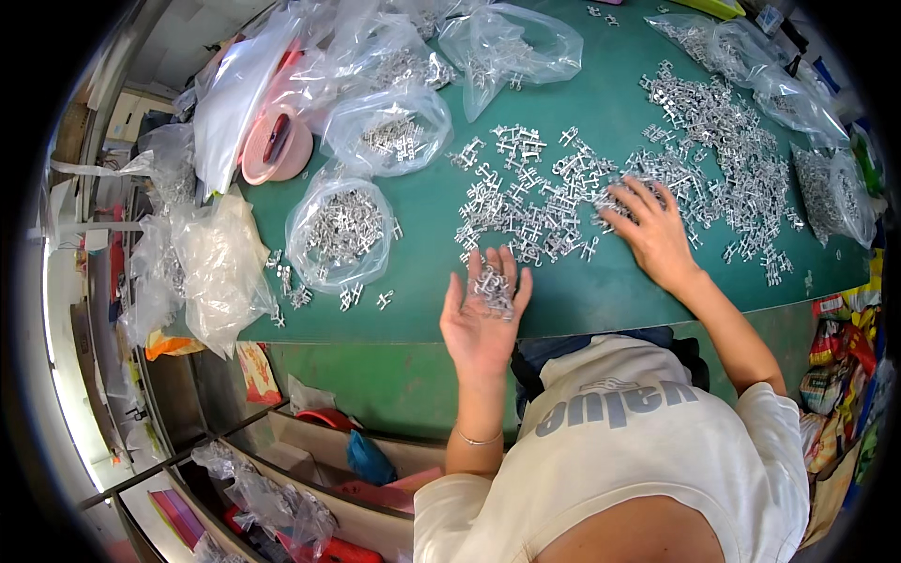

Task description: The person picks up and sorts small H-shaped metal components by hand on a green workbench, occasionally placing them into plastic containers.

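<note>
My left hand [483, 310] is palm up at the table's near edge, cupping a small heap of silver metal fittings [493, 289] in its slightly curled fingers. To the right, my right hand [648, 225] reaches palm down over the loose fittings, fingers spread, its fingertips among them. What lies directly under those fingers is hidden. The loose fittings are small and roughly H-shaped. One scattered patch [526, 202] lies ahead of my left hand, and a denser heap [732, 141] runs up the right side of the table.
Clear plastic bags of fittings stand at left, the nearest an open bag [345, 230]. A pink tub [278, 145] holds a dark red-handled tool. More filled bags [831, 192] line the right edge of the green table [422, 310]. A compartmented drawer [310, 450] is below at left.
</note>
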Tool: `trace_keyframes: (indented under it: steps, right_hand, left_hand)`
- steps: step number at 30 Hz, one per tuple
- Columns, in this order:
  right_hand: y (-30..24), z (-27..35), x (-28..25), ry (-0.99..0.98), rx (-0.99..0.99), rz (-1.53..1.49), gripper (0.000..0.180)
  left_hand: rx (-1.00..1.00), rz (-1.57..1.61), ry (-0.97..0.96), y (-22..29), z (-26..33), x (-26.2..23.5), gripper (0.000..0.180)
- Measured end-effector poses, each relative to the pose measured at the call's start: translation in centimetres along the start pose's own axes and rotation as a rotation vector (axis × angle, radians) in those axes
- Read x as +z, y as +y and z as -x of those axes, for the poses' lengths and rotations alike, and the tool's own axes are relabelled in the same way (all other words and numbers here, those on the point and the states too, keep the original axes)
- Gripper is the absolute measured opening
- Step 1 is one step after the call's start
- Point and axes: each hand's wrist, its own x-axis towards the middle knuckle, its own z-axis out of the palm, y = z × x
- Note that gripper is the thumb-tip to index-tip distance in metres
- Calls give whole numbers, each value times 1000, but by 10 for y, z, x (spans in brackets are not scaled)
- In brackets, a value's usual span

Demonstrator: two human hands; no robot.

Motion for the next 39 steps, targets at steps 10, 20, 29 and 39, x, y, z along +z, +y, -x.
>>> trace_keyframes:
  steps: [10,20,29,39]
  right_hand:
    - [8,-64,-9,185,117,-368,31]
    - [27,-67,1,125,385,-861,12]
    - [15,-47,-32,-382,390,-1153,12]
    - [23,-79,3,3,-47,-313,20]
  left_hand:
    - [-32,-15,106,-28,-22,7,20]
    - [-182,-119,-7,-25,-44,-8,23]
    - [-214,-686,78,-49,-51,16,21]
    - [-187,-564,160,-49,-50,7,20]
